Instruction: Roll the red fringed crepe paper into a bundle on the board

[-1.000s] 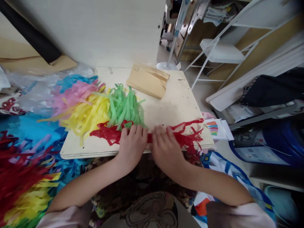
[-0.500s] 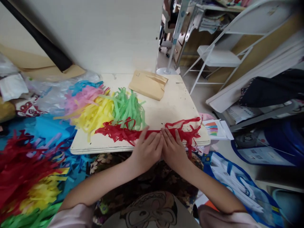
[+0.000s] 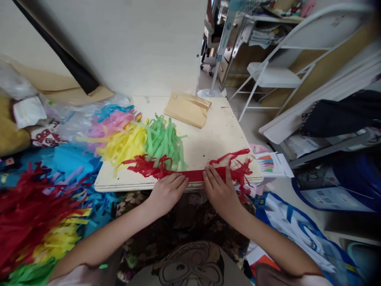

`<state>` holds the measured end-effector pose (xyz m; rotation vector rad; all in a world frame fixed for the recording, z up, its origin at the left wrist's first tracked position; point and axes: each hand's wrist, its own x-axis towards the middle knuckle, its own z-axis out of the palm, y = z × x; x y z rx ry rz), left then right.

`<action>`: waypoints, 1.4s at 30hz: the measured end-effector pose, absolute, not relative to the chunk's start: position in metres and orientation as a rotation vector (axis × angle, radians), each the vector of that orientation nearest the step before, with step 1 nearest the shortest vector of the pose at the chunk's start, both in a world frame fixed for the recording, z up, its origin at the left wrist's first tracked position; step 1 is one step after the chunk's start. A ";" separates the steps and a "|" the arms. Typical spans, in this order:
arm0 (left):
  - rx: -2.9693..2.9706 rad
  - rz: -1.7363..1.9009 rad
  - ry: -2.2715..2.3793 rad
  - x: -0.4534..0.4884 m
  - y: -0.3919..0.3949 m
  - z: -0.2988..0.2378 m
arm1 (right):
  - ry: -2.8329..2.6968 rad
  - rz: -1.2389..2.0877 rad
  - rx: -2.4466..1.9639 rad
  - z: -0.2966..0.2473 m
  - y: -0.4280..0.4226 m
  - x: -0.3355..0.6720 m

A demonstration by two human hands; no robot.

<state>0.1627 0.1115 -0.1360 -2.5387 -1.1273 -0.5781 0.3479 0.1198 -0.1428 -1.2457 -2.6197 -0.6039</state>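
A red tissue-paper tassel [image 3: 195,175] lies along the table's near edge. Its solid middle band is bare between my two hands, and fringed strips fan out at both ends. My left hand [image 3: 169,191] rests on the band's left part, fingers stretched together over it. On the right part, the fingers of my right hand [image 3: 220,190] lie flat and slightly spread. Both thumbs are mostly hidden. Beyond the left fringe sit green [image 3: 164,141], yellow [image 3: 126,143] and pink paper tassels [image 3: 113,123], with some blue strips behind.
A brown paper packet [image 3: 187,110] lies at the back of the pale table [image 3: 222,131]. Piles of red [image 3: 26,214] and blue fringed paper cover the left side. A printed card [image 3: 269,165] pokes out past the table's right edge. A white folding chair [image 3: 275,75] stands behind.
My hands were side by side at the middle of the red band. Now the left hand has slid left, uncovering a flat stretch of band between them. The right hand has barely moved.
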 end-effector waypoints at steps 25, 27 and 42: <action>-2.486 -0.266 -1.682 0.169 0.127 -0.105 | -2.828 -0.040 -1.350 -0.102 0.159 0.362; -2.501 -0.212 -1.679 0.169 0.131 -0.103 | -2.802 0.047 -1.398 -0.099 0.160 0.362; -2.505 -0.061 -1.715 0.173 0.140 -0.100 | -2.945 0.386 -1.532 -0.087 0.185 0.359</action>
